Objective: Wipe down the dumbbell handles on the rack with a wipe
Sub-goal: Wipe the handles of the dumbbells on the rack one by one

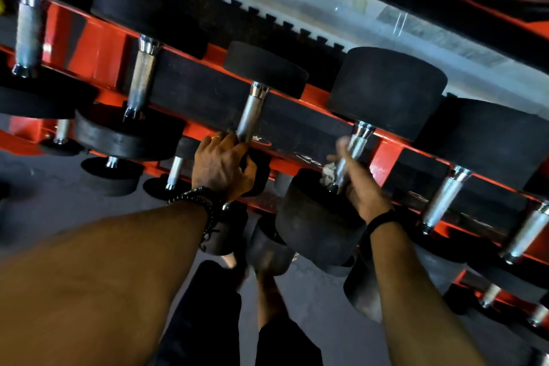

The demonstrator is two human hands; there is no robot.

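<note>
The right hand point(361, 184) curls round a chrome handle point(349, 157) of a big dumbbell on the red rack point(383, 159), a white wipe point(329, 171) bunched between fingers and metal, it seems, though motion blur smears the grip; the left hand point(221, 163) clasps the near black head point(255, 171) of the next dumbbell, whose handle point(251, 119) rises bare above it; further dumbbells sit along the rack on both sides; beaded bracelets point(205, 200) circle the left wrist.

My right hand point(361, 184) is motion-blurred and hides most of the wipe point(329, 171). Bottom right, the lower dumbbells point(539, 313) run off the frame's edge, too dark to make out.
</note>
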